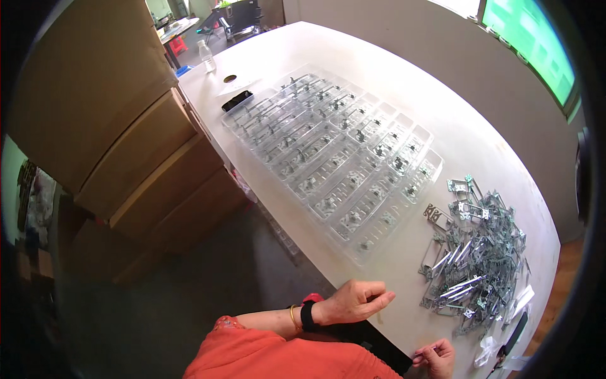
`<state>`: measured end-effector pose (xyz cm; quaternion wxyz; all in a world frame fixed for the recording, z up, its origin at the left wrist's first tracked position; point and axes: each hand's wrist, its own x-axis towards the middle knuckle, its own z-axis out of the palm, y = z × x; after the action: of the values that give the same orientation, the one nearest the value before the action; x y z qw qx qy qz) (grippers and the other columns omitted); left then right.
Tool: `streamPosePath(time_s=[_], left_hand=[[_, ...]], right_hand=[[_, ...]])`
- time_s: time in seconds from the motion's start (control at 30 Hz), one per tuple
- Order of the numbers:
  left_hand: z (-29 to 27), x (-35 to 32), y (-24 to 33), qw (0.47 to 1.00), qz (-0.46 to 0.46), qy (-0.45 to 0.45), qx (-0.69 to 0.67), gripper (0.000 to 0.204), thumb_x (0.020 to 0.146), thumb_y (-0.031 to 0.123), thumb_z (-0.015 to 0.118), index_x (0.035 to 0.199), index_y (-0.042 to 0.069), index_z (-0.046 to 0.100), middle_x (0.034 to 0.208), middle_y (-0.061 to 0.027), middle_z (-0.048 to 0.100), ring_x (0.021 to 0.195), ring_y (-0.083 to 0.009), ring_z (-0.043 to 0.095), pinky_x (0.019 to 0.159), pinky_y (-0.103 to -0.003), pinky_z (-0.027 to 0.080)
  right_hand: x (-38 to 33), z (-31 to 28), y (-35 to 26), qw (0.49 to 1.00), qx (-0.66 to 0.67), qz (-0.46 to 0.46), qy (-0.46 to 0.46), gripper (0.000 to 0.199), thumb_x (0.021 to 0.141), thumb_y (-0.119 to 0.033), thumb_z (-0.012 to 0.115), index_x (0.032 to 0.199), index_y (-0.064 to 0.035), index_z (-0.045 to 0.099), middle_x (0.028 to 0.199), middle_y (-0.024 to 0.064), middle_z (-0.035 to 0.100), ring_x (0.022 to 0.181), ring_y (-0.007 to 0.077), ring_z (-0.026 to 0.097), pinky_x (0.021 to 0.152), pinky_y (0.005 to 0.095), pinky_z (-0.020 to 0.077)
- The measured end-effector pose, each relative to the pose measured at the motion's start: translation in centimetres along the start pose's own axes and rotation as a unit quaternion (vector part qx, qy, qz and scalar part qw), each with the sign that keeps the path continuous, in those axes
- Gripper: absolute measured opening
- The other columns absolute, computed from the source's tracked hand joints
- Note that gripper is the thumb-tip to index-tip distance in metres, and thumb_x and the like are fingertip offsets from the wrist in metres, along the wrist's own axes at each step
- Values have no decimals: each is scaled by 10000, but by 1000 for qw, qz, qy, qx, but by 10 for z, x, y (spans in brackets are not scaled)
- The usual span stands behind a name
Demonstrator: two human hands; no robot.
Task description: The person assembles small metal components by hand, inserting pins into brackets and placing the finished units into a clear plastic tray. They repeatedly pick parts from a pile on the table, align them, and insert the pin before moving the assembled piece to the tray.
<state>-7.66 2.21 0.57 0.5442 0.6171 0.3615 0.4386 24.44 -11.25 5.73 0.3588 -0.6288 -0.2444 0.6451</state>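
My left hand [356, 302] is over the near edge of the white table, its fingers curled and the thumb side pointing right. Whatever lies inside its curl is hidden. Lower and to the right, my right hand [437, 359] pinches thumb and fingers together at the table's edge; something thin and pale shows at the fingertips, too small to name. Beyond the right hand lies a large tangled heap of small metal brackets [480, 259]. Clear plastic trays [391, 235] with many compartments cover the table's middle, with metal parts lying in the compartments.
Near the heap's lower right lie dark-handled pliers [517, 333] and crumpled white paper [486, 350]. A black object [237, 101] and a clear bottle [206, 57] are at the far left of the table. Cardboard boxes [145, 145] stack up on the left.
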Motion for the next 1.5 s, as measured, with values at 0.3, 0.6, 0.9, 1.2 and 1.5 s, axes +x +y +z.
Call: streamPosePath(time_s=[0.3, 0.6, 0.9, 1.2, 1.5], left_hand=[[-1, 1, -5, 1000, 17, -5, 10, 413, 1078, 245, 655, 774, 22, 487, 639, -79, 335, 593, -143, 309, 529, -366, 344], [0, 0, -5, 1000, 12, -5, -9, 398, 1069, 229, 662, 775, 22, 492, 633, -89, 340, 589, -149, 307, 527, -369, 344], [3, -1, -10, 1000, 12, 10, -5, 422, 1067, 207, 679, 744, 33, 469, 669, -15, 292, 638, -77, 302, 527, -321, 310], [5, 2, -2, 999, -31, 16, -5, 481, 1086, 229, 659, 703, 54, 427, 666, 79, 305, 629, -44, 283, 510, -304, 263], [17, 8, 0, 995, -26, 48, 79, 486, 1078, 233, 666, 701, 26, 439, 667, 54, 295, 642, -53, 293, 517, -312, 280]], right_hand=[[-1, 4, 1, 1000, -4, -19, 8, 83, 1027, -70, 708, 989, -86, 636, 918, 118, 765, 743, 150, 713, 642, 253, 578], [0, 4, 3, 1000, 0, -16, 15, 77, 1034, -62, 689, 987, -81, 631, 917, 122, 764, 737, 153, 705, 651, 267, 572], [-2, 10, -4, 1000, 25, -11, 16, 67, 1018, -53, 702, 976, -70, 653, 912, 125, 758, 733, 174, 690, 663, 287, 551], [12, -19, 26, 996, -15, -86, 3, 193, 993, -84, 735, 993, -29, 550, 859, 193, 759, 658, 224, 748, 551, 335, 637], [-1, -24, 35, 991, -11, -128, 27, 185, 1013, -113, 730, 991, -47, 558, 886, 154, 755, 680, 182, 743, 552, 296, 618]])
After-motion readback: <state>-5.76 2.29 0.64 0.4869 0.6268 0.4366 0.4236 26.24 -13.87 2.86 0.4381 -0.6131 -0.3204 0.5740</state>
